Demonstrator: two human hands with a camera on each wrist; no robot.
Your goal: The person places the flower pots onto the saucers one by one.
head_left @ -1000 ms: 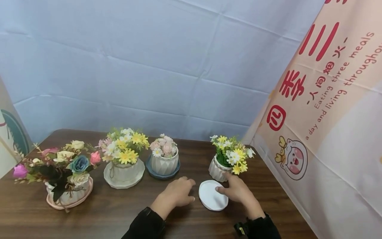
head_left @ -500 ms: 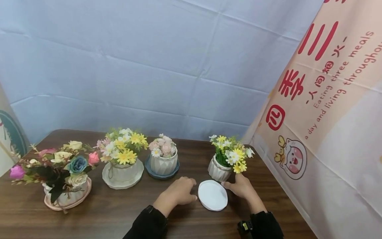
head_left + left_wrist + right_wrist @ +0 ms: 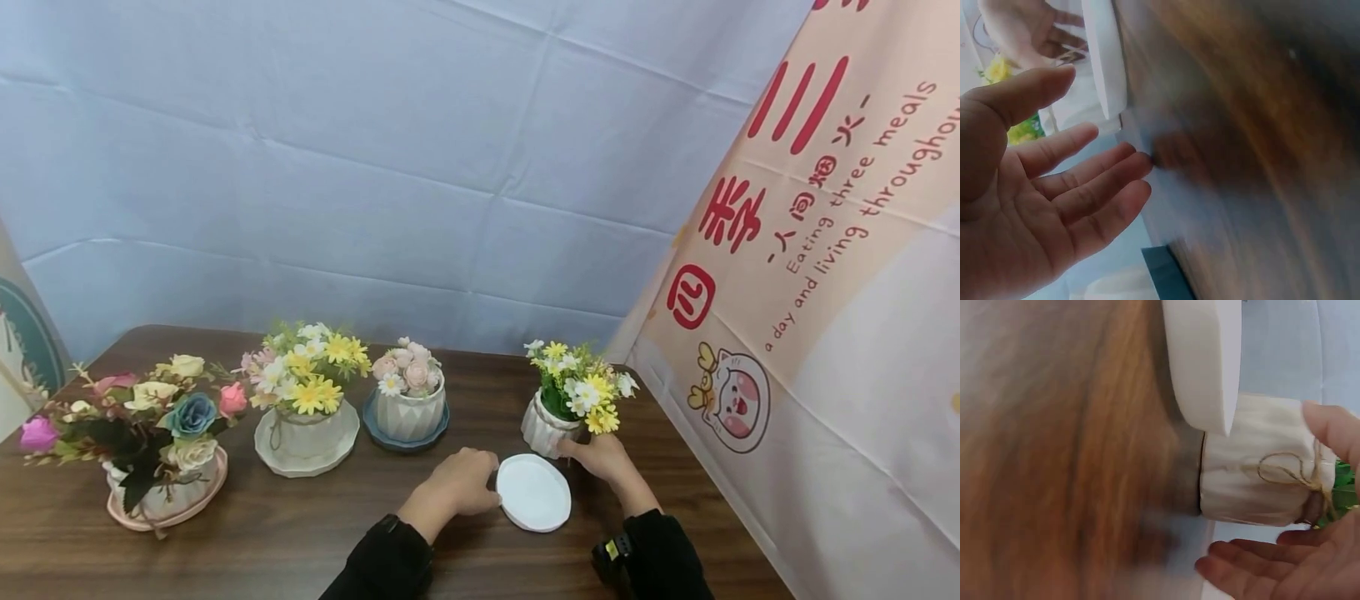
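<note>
A small white saucer lies flat on the table between my hands. My left hand is at its left edge, and in the left wrist view the fingers are loosely spread, holding nothing. Just behind the saucer's right side stands a white ribbed flowerpot with yellow and white artificial flowers. Beside the pot's lower right is my right hand. In the right wrist view, its thumb and loosely extended fingers straddle the upright pot, which has a twine bow; whether the thumb touches it I cannot tell.
To the left stand several potted flowers: pale pink roses on a blue saucer, daisies on a pale saucer, and mixed roses on a pink saucer. The dark wooden table backs onto a pale cloth; a printed cloth hangs at right.
My right hand has drawn back from over the white saucer to the right, then come in against the flowerpot's lower right side. My left hand has shifted slightly right to the saucer's edge.
</note>
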